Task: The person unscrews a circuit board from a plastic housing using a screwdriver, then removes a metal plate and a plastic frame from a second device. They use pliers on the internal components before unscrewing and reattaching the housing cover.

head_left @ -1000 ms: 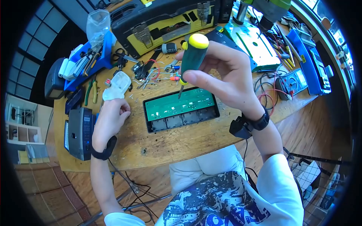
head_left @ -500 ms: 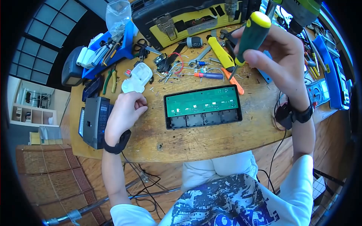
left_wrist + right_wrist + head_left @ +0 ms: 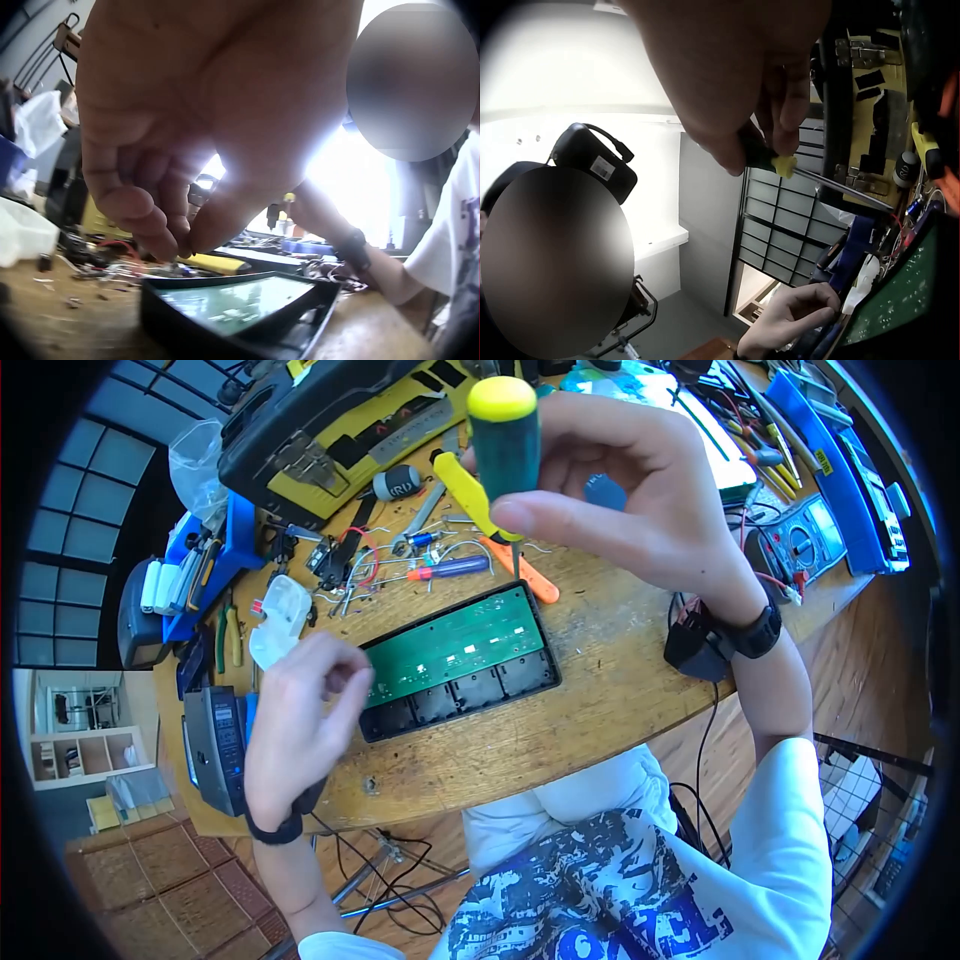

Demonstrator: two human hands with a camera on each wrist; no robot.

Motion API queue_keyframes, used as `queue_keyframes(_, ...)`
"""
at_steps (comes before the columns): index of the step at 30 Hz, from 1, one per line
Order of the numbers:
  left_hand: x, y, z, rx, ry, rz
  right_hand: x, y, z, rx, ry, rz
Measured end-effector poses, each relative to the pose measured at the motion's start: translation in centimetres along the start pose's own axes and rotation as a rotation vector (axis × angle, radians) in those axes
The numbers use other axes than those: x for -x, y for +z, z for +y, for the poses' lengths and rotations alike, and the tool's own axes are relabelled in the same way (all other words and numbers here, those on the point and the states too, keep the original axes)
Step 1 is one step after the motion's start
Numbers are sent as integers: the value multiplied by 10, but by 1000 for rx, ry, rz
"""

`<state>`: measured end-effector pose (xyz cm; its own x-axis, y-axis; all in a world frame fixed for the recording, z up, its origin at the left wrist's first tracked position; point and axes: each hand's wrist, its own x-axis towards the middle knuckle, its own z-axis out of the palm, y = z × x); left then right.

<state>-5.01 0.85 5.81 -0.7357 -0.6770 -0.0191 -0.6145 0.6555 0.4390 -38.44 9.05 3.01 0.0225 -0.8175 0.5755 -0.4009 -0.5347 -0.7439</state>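
In the head view, my right hand (image 3: 640, 500) holds a screwdriver (image 3: 505, 450) by its green and yellow handle, thumb and fingers round it. Its shank points down, with the tip overlapping the far right corner of a black plastic case (image 3: 505, 680). Inside the case lies a green circuit board (image 3: 450, 645) with small pale parts. My left hand (image 3: 305, 725) hovers at the left end of the case, fingers curled. In the left wrist view its thumb and fingertips (image 3: 180, 251) come together above the case; I cannot tell whether something tiny sits between them.
A white plastic box (image 3: 280, 622) lies open left of the case. Behind are an orange and purple screwdriver (image 3: 450, 568), a yellow and orange tool (image 3: 465, 490), wires and a large toolbox (image 3: 350, 440). A multimeter (image 3: 805, 545) stands at right, a black device (image 3: 212, 740) at left.
My left hand has moved from beside the white box to the case's left end. The screwdriver went from over the board, out to the right, then back to the far right corner. The head view shifted.
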Motion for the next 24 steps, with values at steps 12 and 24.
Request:
queue_keyframes(12, -50, 50, 64, -34, 314, -171, -1, 8, 10, 18, -107, 122)
queue_keyframes(24, -52, 56, 74, -53, 268, -174, -4, 6, 10, 29, -194, 189)
